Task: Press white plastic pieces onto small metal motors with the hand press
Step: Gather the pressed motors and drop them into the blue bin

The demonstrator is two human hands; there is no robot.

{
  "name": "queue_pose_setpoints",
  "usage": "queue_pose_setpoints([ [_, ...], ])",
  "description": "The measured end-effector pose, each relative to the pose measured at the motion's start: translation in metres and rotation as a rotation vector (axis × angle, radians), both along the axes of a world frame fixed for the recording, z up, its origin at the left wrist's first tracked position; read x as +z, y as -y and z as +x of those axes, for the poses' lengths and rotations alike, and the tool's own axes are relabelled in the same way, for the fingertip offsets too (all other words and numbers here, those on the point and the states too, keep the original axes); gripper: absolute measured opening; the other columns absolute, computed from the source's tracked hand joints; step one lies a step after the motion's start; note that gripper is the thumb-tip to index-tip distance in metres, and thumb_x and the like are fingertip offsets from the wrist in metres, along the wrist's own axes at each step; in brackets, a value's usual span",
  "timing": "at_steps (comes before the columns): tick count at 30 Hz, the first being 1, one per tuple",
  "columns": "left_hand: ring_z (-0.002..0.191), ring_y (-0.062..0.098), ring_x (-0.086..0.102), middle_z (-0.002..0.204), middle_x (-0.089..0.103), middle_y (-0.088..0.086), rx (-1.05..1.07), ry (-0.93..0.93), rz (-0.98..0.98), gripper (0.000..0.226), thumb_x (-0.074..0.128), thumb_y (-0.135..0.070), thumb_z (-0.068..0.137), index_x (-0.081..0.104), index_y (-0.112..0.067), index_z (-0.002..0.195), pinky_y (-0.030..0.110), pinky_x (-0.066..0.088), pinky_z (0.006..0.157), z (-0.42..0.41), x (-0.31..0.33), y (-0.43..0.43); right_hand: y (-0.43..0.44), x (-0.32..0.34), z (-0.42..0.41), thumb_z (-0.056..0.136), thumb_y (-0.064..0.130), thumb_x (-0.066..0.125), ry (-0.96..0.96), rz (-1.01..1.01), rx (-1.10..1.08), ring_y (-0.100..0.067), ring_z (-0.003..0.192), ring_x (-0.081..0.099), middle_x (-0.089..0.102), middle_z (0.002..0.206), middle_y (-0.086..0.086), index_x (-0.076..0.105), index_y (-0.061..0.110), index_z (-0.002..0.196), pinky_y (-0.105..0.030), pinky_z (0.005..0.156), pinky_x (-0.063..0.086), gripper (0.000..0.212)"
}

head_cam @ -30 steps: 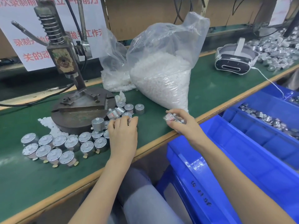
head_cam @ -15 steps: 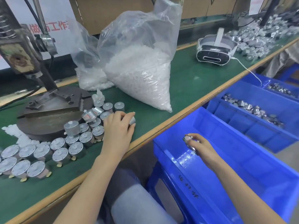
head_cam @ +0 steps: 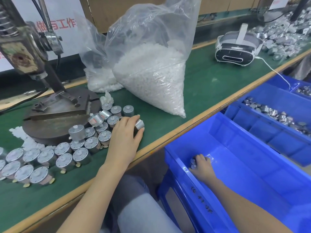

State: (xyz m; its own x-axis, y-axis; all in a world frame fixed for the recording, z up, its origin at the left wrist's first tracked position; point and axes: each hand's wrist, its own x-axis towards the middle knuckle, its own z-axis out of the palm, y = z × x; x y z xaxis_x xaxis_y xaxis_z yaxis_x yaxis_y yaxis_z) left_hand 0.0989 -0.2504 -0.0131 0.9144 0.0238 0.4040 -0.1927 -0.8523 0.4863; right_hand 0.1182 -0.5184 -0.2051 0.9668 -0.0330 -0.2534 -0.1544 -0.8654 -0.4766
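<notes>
My left hand rests on the green bench and grips a small metal motor between thumb and fingers. Several more motors stand clustered beside it, and others lie in rows at the front left. The hand press stands at the back left on its round iron base. My right hand is down in the near blue bin, fingers curled over a few motors at the bin's bottom. Loose white plastic pieces lie by the press base.
A big clear bag of white plastic pieces stands mid-bench, a smaller bag behind it. A VR headset and a heap of metal parts lie far right. A second blue bin holds metal parts.
My right hand carried motors from the bench edge down into the near blue bin. My left hand stayed by the cluster and now grips one motor. The camera turned to the right.
</notes>
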Motion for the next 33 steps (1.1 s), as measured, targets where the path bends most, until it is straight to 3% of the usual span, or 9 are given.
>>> queue_pose_setpoints([
  [3, 0.105, 0.029, 0.051, 0.11, 0.057, 0.012, 0.005, 0.004, -0.01, 0.035, 0.062, -0.013, 0.087, 0.057, -0.006, 0.12, 0.033, 0.034, 0.093, 0.001, 0.0, 0.0, 0.002, -0.013, -0.007, 0.084, 0.025, 0.054, 0.069, -0.081, 0.056, -0.028, 0.11, 0.038, 0.039, 0.105, 0.001, 0.043, 0.017, 0.099, -0.025, 0.096, 0.023, 0.02],
  [5, 0.106, 0.028, 0.051, 0.111, 0.057, 0.01, 0.003, 0.005, -0.015, 0.035, 0.061, -0.014, 0.087, 0.057, -0.007, 0.12, 0.03, 0.033, 0.093, 0.0, -0.001, 0.0, 0.004, -0.014, -0.009, 0.088, 0.036, 0.054, 0.025, -0.136, 0.093, -0.027, 0.124, 0.031, 0.037, 0.124, -0.002, 0.041, 0.014, 0.124, -0.026, 0.103, 0.02, 0.044],
  [9, 0.104, 0.028, 0.051, 0.109, 0.058, 0.01, 0.0, 0.003, -0.012, 0.036, 0.061, -0.015, 0.087, 0.056, -0.007, 0.123, 0.03, 0.033, 0.091, -0.001, 0.001, 0.0, -0.001, 0.02, -0.006, 0.084, 0.038, 0.062, -0.019, -0.038, -0.005, -0.026, 0.139, 0.016, 0.017, 0.15, -0.006, 0.014, 0.013, 0.148, -0.032, 0.112, 0.017, 0.084],
  [15, 0.114, 0.015, 0.047, 0.121, 0.055, 0.003, -0.033, 0.044, -0.12, 0.034, 0.054, -0.017, 0.093, 0.055, -0.01, 0.126, 0.01, 0.025, 0.094, -0.012, 0.008, 0.001, -0.028, 0.121, -0.029, 0.081, -0.006, 0.051, 0.45, 0.322, -0.137, -0.02, 0.105, 0.05, 0.034, 0.122, 0.001, 0.043, 0.011, 0.132, -0.011, 0.069, 0.038, 0.054],
  [18, 0.11, 0.014, 0.05, 0.116, 0.057, 0.002, -0.017, 0.112, -0.174, 0.025, 0.054, -0.008, 0.091, 0.061, -0.007, 0.115, 0.002, 0.023, 0.094, -0.02, 0.011, -0.004, -0.059, 0.17, -0.044, 0.08, -0.005, 0.055, 0.659, 0.4, 0.035, -0.008, 0.1, 0.049, 0.039, 0.11, 0.004, 0.051, 0.011, 0.12, -0.003, 0.082, 0.035, 0.043],
  [22, 0.101, 0.022, 0.055, 0.107, 0.059, 0.008, 0.039, 0.182, -0.124, 0.022, 0.053, 0.0, 0.087, 0.064, -0.001, 0.106, 0.021, 0.036, 0.091, -0.028, 0.014, -0.015, -0.123, 0.212, -0.043, 0.079, 0.01, 0.058, 0.669, 0.389, 0.321, -0.017, 0.111, 0.044, 0.042, 0.118, 0.0, 0.051, 0.01, 0.125, -0.021, 0.095, 0.037, 0.046],
  [25, 0.095, 0.031, 0.058, 0.102, 0.062, 0.012, 0.11, 0.221, -0.058, 0.027, 0.049, -0.003, 0.08, 0.066, 0.001, 0.1, 0.04, 0.044, 0.084, -0.032, 0.019, -0.026, -0.166, 0.22, -0.02, 0.079, 0.025, 0.066, 0.552, 0.221, 0.526, -0.029, 0.137, 0.019, 0.024, 0.146, -0.012, 0.031, 0.014, 0.143, -0.03, 0.114, 0.016, 0.074],
  [28, 0.092, 0.033, 0.058, 0.1, 0.063, 0.013, 0.185, 0.265, -0.005, 0.027, 0.051, -0.002, 0.076, 0.067, -0.001, 0.098, 0.042, 0.043, 0.08, -0.037, 0.02, -0.04, -0.187, 0.219, 0.008, 0.074, 0.048, 0.07, 0.403, 0.038, 0.605, -0.03, 0.143, -0.006, 0.002, 0.156, -0.007, 0.013, 0.025, 0.149, -0.048, 0.116, 0.009, 0.097],
  [33, 0.085, 0.036, 0.061, 0.097, 0.064, 0.014, 0.2, 0.267, 0.122, 0.028, 0.052, -0.002, 0.072, 0.067, -0.001, 0.096, 0.042, 0.048, 0.074, -0.043, 0.012, -0.048, -0.198, 0.216, 0.04, 0.066, 0.053, 0.076, 0.3, 0.013, 0.685, -0.035, 0.142, 0.002, 0.009, 0.156, -0.01, 0.02, 0.027, 0.148, -0.05, 0.115, 0.016, 0.102],
])
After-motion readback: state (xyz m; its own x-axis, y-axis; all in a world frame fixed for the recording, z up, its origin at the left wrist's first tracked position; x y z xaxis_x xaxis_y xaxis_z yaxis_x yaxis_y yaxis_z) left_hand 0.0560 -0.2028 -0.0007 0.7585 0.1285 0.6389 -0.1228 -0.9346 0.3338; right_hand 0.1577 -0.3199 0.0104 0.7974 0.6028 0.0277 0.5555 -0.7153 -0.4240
